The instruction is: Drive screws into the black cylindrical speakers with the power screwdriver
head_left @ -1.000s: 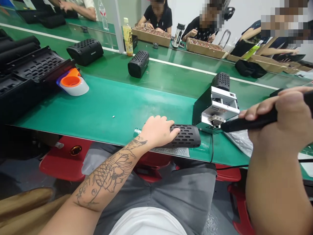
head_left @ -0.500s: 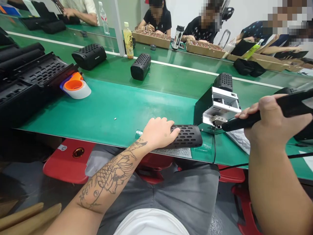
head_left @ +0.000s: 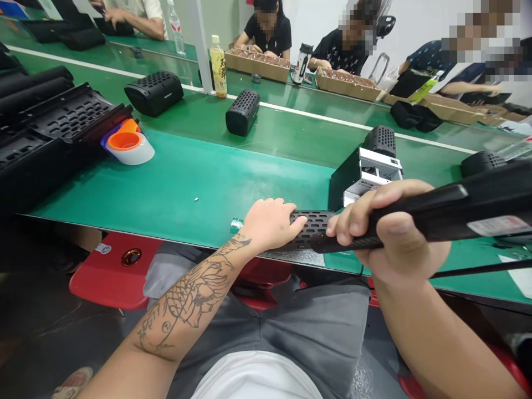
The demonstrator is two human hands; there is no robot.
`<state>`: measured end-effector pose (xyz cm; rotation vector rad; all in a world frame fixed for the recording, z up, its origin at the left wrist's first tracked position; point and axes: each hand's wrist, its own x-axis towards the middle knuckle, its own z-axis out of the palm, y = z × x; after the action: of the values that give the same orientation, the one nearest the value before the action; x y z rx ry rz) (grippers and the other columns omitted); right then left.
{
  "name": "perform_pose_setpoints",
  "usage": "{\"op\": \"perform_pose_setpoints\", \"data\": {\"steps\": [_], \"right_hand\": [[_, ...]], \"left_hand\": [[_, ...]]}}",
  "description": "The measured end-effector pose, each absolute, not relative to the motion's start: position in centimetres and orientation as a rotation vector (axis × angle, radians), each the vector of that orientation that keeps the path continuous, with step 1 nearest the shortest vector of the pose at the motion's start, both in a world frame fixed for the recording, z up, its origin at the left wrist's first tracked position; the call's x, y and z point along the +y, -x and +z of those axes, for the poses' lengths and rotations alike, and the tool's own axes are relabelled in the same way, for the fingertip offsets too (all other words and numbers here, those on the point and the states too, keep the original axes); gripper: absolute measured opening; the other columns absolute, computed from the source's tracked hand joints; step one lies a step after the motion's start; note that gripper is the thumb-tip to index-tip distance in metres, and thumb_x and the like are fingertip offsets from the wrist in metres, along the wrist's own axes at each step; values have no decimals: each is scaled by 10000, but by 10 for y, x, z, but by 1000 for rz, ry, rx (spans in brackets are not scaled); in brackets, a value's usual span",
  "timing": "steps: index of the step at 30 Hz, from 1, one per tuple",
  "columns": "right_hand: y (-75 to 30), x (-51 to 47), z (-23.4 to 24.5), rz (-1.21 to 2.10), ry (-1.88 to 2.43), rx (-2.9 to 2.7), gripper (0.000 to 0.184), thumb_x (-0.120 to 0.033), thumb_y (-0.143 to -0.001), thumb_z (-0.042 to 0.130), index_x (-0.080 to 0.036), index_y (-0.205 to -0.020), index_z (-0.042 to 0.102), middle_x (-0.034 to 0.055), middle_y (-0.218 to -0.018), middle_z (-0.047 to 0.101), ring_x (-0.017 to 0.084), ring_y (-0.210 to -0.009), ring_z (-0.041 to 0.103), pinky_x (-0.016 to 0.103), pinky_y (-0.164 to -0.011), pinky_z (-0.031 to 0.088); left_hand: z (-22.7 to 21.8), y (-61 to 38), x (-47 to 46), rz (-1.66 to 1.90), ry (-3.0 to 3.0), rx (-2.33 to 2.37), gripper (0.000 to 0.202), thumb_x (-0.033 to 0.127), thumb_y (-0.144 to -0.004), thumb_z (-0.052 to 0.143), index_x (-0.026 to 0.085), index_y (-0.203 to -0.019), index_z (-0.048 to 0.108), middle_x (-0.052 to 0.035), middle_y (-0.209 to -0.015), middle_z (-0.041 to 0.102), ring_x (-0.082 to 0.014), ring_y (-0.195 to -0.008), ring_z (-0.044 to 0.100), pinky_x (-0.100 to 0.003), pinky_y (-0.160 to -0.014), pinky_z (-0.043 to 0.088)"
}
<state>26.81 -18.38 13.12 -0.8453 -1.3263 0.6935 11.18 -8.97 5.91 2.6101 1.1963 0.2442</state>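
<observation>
A perforated black grille is pinned at the bench edge by the left hand, fingers curled over it. A long black driver is gripped tight in the right hand, tip at the grille; fastening seems unfinished. Matte, rounded plastic.

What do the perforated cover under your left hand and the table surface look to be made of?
Cover: looks like matte black moulded plastic; its slotted holes are even and it shows no metallic shine, though coated metal can't be ruled out. Table surface: smooth green mat, probably rubber or vinyl, with a soft sheen.
</observation>
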Motion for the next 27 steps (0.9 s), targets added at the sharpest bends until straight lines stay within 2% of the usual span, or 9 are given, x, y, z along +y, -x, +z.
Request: {"op": "perform_pose_setpoints", "data": {"steps": [8, 15, 23, 27], "right_hand": [[-269, -174, 112, 761, 850, -1353, 292, -401, -951, 869, -214, -974, 645, 7, -716, 628, 197, -574, 636, 395, -564, 589], [-271, -173, 108, 814, 874, -1517, 274, -409, -980, 833, -223, -979, 632, 4, -723, 611, 185, -609, 625, 377, -576, 552], [-276, -168, 105, 914, 780, -1610, 139, -264, -1009, 785, -224, -999, 652, -10, -756, 599, 158, -645, 623, 377, -636, 574], [-277, -172, 106, 911, 796, -1650, 152, -287, -1012, 791, -225, -995, 653, -6, -777, 619, 160, -672, 643, 367, -648, 581]], "left_hand": [[62, -113, -88, 213, -2566, 1201, 539, 609, -1081, 425, 259, -1234, 805, -97, -1165, 808, -312, -1085, 764, -415, -912, 565], [72, -112, -86, 115, -2470, 1173, 518, 601, -1068, 417, 267, -1191, 793, -87, -1208, 818, -303, -1076, 780, -392, -880, 566], [72, -111, -83, 120, -2406, 1174, 472, 637, -1017, 493, 280, -1100, 791, -75, -1178, 833, -311, -1062, 786, -387, -865, 562], [71, -112, -83, 134, -2405, 1172, 491, 633, -1031, 469, 278, -1103, 800, -79, -1177, 833, -314, -1074, 785, -393, -875, 568]]}}
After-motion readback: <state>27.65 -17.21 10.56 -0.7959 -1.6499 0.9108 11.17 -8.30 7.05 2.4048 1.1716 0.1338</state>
